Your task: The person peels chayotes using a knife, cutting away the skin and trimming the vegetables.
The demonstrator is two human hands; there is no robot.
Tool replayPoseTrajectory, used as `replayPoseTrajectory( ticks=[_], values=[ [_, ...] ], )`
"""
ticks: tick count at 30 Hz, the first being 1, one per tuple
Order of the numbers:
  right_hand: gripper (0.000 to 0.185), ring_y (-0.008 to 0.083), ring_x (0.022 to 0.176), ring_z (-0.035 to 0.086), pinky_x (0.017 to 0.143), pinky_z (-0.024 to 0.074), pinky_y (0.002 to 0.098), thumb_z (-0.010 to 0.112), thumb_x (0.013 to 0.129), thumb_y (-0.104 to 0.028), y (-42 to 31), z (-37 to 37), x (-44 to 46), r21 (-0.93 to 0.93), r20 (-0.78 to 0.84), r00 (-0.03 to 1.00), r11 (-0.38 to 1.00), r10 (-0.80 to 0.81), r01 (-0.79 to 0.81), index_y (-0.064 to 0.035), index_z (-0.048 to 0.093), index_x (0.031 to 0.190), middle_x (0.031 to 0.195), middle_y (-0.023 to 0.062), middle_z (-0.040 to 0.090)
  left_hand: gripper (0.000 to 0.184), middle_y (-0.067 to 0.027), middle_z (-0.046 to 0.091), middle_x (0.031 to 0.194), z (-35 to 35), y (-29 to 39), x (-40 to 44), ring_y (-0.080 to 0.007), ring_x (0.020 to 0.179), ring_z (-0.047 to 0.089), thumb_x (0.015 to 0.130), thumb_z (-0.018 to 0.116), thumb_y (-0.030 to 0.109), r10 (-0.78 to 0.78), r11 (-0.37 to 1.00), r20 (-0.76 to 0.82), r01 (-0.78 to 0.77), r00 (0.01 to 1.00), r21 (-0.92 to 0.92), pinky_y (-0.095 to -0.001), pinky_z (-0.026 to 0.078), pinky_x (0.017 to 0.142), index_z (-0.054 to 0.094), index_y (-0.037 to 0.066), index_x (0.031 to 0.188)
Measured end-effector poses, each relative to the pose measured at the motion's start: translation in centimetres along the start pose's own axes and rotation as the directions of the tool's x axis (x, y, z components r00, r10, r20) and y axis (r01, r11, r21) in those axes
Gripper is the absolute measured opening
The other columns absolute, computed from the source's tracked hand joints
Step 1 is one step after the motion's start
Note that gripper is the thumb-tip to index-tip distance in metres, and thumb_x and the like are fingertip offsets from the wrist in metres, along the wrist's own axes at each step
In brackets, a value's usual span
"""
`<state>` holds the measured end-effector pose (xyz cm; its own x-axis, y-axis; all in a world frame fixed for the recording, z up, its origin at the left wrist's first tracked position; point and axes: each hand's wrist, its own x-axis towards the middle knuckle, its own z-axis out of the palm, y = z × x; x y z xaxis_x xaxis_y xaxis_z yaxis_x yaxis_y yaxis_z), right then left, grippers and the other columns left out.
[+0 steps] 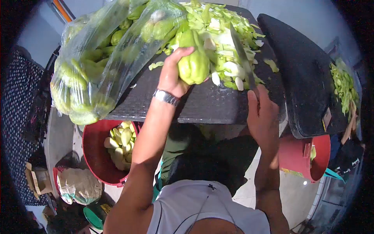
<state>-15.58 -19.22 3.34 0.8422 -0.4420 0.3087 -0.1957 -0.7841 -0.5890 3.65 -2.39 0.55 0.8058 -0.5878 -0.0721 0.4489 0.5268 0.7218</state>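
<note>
My left hand [175, 72] is wrapped round a pale green chayote [193, 62], held above the near part of the dark table [222, 105]. In my right hand [263, 113] is a knife [242, 54], its long blade pointing up and away from me. The blade stands to the right of the chayote, apart from it. Behind both hands a heap of green peelings [233, 31] covers the far side of the table. A clear plastic bag [117, 70] full of whole chayotes leans over the table's left edge, close to my left wrist.
Below the table at left, a red bucket [91, 156] holds peeled pieces [124, 142]. Another red bucket [300, 156] stands at lower right. A black chair or board [307, 78] borders the table's right side, with a bag of peelings [344, 85] beyond. A sack [80, 185] sits at lower left.
</note>
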Motion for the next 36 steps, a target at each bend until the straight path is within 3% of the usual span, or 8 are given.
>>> replayPoseTrajectory(
  ticks=[4, 9, 12, 18, 29, 31, 34, 36],
  values=[
    [0.032, 0.0419, 0.075, 0.071, 0.066, 0.0539, 0.0492, 0.07, 0.095, -0.031, 1.2, 0.5, 0.9, -0.054, -0.116, 0.993, 0.999, -0.01, 0.004, -0.0044, 0.059, 0.109, 0.081, 0.0201, 0.07, 0.057, -0.0176, 0.069, 0.114, -0.5, -0.8, -1.4, -0.0354, 0.101, 0.071, 0.087, 0.071, 0.033, -0.096, 0.995, 0.051, 0.097, 0.994, -0.017, -0.0574, 0.06, 0.076, 0.055, 0.004, 0.133],
    [0.041, 0.0375, 0.071, 0.071, 0.064, 0.0543, 0.0453, 0.073, 0.092, -0.041, 3.5, 1.3, 4.0, -0.054, 0.089, 0.995, 0.998, 0.049, -0.044, -0.004, 0.061, 0.102, 0.079, 0.0172, 0.07, 0.052, -0.0108, 0.07, 0.103, -0.9, -2.7, -2.2, -0.0227, 0.092, 0.07, 0.077, 0.081, 0.008, 0.013, 0.981, 0.094, -0.031, 0.995, 0.194, -0.0367, 0.057, 0.083, 0.061, -0.002, 0.123],
    [0.047, 0.0363, 0.068, 0.071, 0.063, 0.0539, 0.0457, 0.072, 0.091, -0.049, 2.8, 0.8, 3.5, -0.009, 0.122, 0.992, 0.999, -0.041, 0.042, -0.0043, 0.061, 0.097, 0.073, 0.0145, 0.068, 0.063, -0.006, 0.07, 0.105, -0.5, -2.5, -3.0, -0.0181, 0.091, 0.067, 0.061, 0.092, 0.009, 0.332, 0.646, 0.209, -0.383, 0.92, 0.66, -0.0318, 0.053, 0.087, 0.065, 0.002, 0.118],
    [0.062, 0.0371, 0.064, 0.069, 0.06, 0.053, 0.0464, 0.066, 0.086, -0.068, 0.7, 0.5, 3.6, 0.122, 0.15, 0.941, 0.95, -0.304, 0.288, -0.0069, 0.059, 0.09, 0.065, 0.0109, 0.064, 0.064, -0.0082, 0.07, 0.11, -0.7, -1.8, -4.1, -0.0203, 0.101, 0.066, 0.056, 0.094, 0.018, 0.369, 0.364, 0.385, -0.513, 0.846, 0.777, -0.0337, 0.051, 0.093, 0.068, 0.003, 0.112],
    [0.064, 0.0375, 0.067, 0.071, 0.064, 0.054, 0.0481, 0.062, 0.088, -0.071, 0.1, 1.4, 5.0, 0.133, 0.211, 0.876, 0.9, -0.434, 0.414, -0.007, 0.06, 0.09, 0.07, 0.0125, 0.067, 0.071, -0.0113, 0.069, 0.114, -1.4, -1.9, -5.1, -0.0223, 0.106, 0.066, 0.057, 0.095, 0.023, 0.389, 0.374, 0.272, -0.421, 0.88, 0.826, -0.0352, 0.052, 0.096, 0.065, 0.002, 0.118],
    [0.064, 0.0389, 0.072, 0.071, 0.067, 0.0543, 0.0482, 0.059, 0.091, -0.069, 3.1, 2.6, 7.3, 0.032, 0.222, 0.915, 0.941, -0.336, 0.338, -0.0052, 0.062, 0.092, 0.075, 0.0157, 0.068, 0.074, -0.01, 0.071, 0.109, -1.7, -1.1, -5.2, -0.0201, 0.102, 0.067, 0.058, 0.095, 0.023, 0.317, 0.292, 0.191, -0.288, 0.929, 0.912, -0.0335, 0.052, 0.094, 0.063, 0.002, 0.121],
    [0.066, 0.0384, 0.074, 0.07, 0.072, 0.0535, 0.0469, 0.055, 0.095, -0.067, 7.4, 2.6, 10.3, -0.057, 0.287, 0.955, 0.994, -0.077, 0.097, -0.0022, 0.064, 0.094, 0.079, 0.0178, 0.067, 0.074, -0.0045, 0.067, 0.11, -2.8, -1.4, -5.1, -0.0134, 0.1, 0.063, 0.06, 0.093, 0.014, 0.423, 0.524, 0.252, -0.462, 0.87, 0.715, -0.0296, 0.05, 0.091, 0.06, -0.001, 0.124],
    [0.067, 0.0349, 0.073, 0.067, 0.073, 0.0521, 0.0448, 0.051, 0.097, -0.066, 8.7, 2.7, 9.8, -0.035, 0.323, 0.944, 0.998, 0.067, -0.059, -0.0006, 0.064, 0.095, 0.078, 0.0164, 0.065, 0.071, -0.0049, 0.069, 0.108, -2.4, -0.9, -5.6, -0.0133, 0.097, 0.064, 0.061, 0.093, 0.015, 0.373, 0.573, 0.196, -0.391, 0.907, 0.72, -0.0309, 0.052, 0.089, 0.061, 0.0, 0.123]
  ],
)
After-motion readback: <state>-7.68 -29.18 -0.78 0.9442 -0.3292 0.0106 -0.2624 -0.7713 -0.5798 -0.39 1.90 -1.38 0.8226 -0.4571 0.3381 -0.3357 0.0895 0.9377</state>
